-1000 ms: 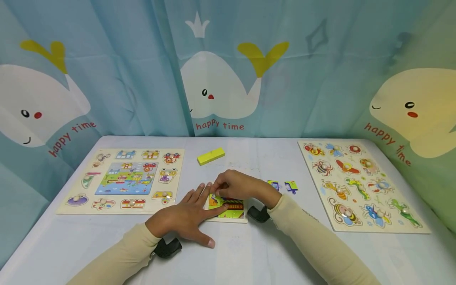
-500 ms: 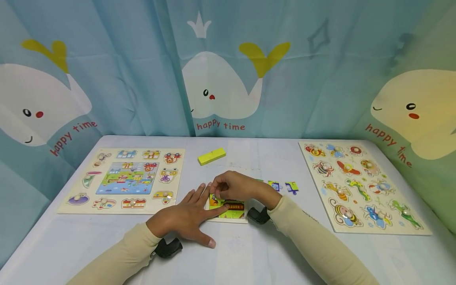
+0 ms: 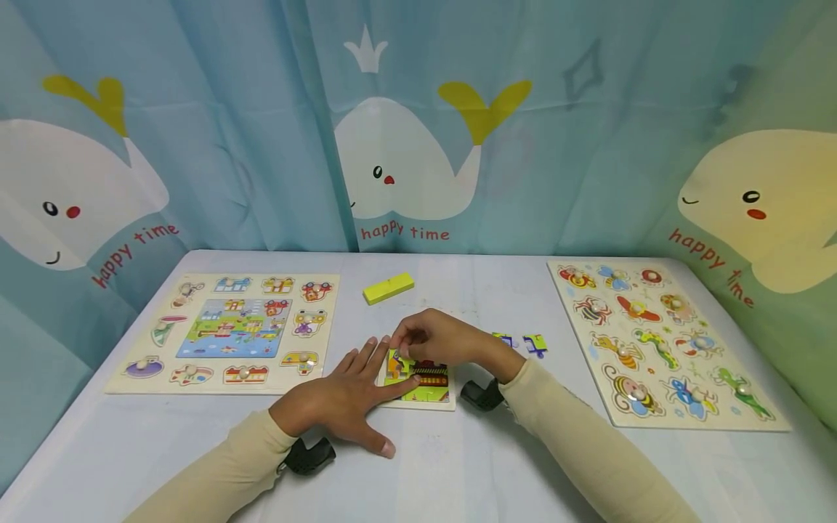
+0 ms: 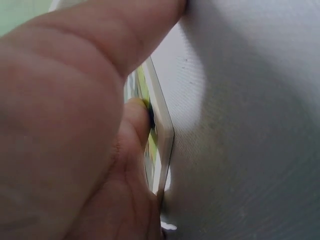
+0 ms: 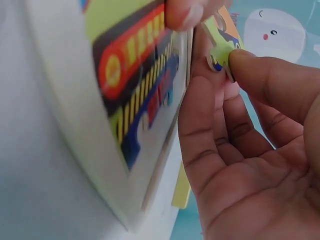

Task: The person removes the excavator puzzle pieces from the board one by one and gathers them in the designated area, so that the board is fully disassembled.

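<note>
A small jigsaw board (image 3: 425, 396) with a yellow-green picture lies on the table, part of it assembled in red and black stripes. My left hand (image 3: 340, 399) rests with fingers spread over the board's left edge, the index finger reaching onto the picture. Above the board's upper left, my right hand (image 3: 438, 338) pinches a green jigsaw piece (image 5: 220, 47) between thumb and finger. In the right wrist view this piece is tilted and apart from the striped pieces (image 5: 132, 65). The board's upper part is hidden by the right hand in the head view.
Loose jigsaw pieces (image 3: 535, 344) lie right of the right forearm. A yellow block (image 3: 389, 288) sits behind the hands. A vehicle peg puzzle (image 3: 229, 334) lies at left and an insect peg puzzle (image 3: 654, 341) at right. A whale-print curtain (image 3: 523, 196) hangs behind the table.
My right hand has shifted slightly right, uncovering more of the board's upper left and covering more of the loose pieces. My left hand has stayed in place.
</note>
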`<state>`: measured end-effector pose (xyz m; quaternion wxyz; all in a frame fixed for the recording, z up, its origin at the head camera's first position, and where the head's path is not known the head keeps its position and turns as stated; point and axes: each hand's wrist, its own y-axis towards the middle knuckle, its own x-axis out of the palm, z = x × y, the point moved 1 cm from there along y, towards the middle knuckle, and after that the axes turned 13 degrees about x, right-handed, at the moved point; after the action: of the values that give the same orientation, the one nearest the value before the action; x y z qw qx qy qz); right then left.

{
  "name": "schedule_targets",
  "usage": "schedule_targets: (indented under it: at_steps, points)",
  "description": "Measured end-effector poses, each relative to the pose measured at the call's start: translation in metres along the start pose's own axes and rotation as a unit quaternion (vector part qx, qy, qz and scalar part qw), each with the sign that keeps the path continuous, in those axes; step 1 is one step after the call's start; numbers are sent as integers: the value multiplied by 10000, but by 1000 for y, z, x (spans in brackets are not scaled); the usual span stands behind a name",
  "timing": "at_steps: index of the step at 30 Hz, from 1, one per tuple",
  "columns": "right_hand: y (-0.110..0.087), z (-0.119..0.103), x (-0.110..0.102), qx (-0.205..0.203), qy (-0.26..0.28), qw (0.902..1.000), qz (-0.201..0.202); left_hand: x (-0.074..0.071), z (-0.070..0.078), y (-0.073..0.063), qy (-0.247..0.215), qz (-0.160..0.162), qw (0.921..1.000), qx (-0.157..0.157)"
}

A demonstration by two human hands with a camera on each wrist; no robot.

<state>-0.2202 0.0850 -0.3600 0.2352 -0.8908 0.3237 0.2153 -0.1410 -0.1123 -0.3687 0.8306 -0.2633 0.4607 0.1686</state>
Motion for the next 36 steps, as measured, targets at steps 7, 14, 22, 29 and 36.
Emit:
schedule_targets:
  at_steps: [7, 14, 22, 29, 36]
  points:
    - [-7, 6, -10, 130, -74, 9996, 249, 0, -1, 0, -73, 21, 10000, -39]
    - [-17, 12, -19, 152, 26, 9993, 335, 0, -1, 0, -110, 21, 9999, -74]
    - [-31, 21, -27, 352, -41, 9983, 468, 1, -1, 1, -115, 61, 9999, -60]
    - [-44, 33, -33, 448, 9, 9975, 547, 1, 0, 2, -102, 63, 9999, -116]
    - [-51, 42, -38, 476, 42, 9973, 555, 1, 0, 2, -98, 91, 9998, -165]
